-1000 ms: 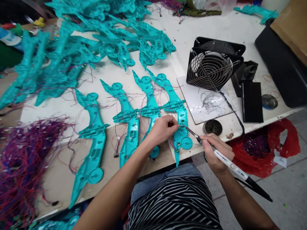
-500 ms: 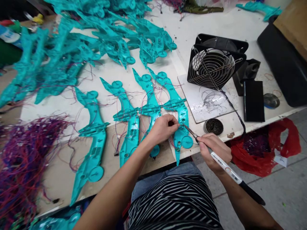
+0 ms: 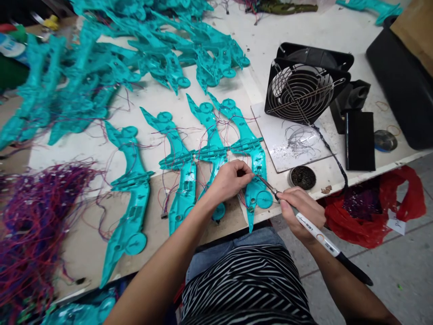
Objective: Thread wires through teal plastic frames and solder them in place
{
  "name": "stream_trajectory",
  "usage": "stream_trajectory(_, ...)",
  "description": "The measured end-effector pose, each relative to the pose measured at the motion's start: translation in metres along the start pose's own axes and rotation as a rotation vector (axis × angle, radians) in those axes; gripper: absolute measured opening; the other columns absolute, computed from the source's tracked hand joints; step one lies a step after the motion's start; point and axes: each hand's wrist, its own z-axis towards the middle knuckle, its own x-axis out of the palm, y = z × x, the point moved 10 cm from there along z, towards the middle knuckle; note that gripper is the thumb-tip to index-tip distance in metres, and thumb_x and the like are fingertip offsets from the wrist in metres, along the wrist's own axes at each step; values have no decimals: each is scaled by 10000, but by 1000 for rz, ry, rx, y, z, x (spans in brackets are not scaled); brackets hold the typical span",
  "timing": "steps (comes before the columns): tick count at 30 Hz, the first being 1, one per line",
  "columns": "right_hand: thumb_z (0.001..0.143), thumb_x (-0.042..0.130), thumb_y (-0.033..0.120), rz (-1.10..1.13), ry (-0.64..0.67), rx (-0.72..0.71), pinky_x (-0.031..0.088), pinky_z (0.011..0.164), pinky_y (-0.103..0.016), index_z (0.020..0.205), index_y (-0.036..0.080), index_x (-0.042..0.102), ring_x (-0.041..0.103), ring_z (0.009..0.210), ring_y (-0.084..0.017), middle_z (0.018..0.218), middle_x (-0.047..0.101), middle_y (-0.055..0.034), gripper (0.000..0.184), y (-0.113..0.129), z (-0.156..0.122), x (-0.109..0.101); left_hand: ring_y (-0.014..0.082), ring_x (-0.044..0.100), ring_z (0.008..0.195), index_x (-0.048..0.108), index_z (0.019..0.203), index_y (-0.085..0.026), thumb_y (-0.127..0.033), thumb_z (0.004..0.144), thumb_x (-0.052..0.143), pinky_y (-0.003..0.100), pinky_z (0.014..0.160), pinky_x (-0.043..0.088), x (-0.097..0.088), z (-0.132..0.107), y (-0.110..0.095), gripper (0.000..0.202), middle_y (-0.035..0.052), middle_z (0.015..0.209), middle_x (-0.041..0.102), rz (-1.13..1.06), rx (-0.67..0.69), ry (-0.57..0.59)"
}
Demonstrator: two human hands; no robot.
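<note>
My right hand (image 3: 301, 212) is closed around a white and black soldering iron (image 3: 316, 234). The iron's tip meets the inside of the rightmost turquoise plastic shell (image 3: 259, 162), just beside my left fingertips. My left hand (image 3: 233, 180) is pinched over that shell's left edge; thin red wires run near the fingers, and what they pinch is too small to make out. Three more turquoise shells lie in a row to the left, among them the one partly under my left forearm (image 3: 216, 169) and the leftmost one (image 3: 130, 207).
A black fan with a wire guard (image 3: 301, 90) stands behind a white board (image 3: 291, 140) with wire scraps. A small round tin (image 3: 302, 178) sits near the table edge. Piled turquoise shells (image 3: 152, 49) fill the back left; bundled red and purple wires (image 3: 40, 225) lie left. A red bag (image 3: 402, 194) hangs right.
The view has shifted slightly. Both hands and the soldering iron stay in nearly the same place on the rightmost shell.
</note>
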Motion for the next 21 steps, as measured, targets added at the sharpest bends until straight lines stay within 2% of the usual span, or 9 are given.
stream_trajectory(10,796,589,4,-26,32,-73,542,622,-316,1007,146,671,609,722,-170,760,630,-63,267,5,-5,3,88,426,541,597,653,-167,-236,717,615,224,530,351,0,0,0,96,-35,571,517,12,5,-7)
stream_trajectory(21,793,585,20,-38,30,-57,547,619,-309,972,144,696,617,707,-171,753,641,-66,244,3,-7,3,85,424,536,589,645,-163,-226,717,615,221,525,352,2,-1,1,99,-34,568,511,5,-15,5)
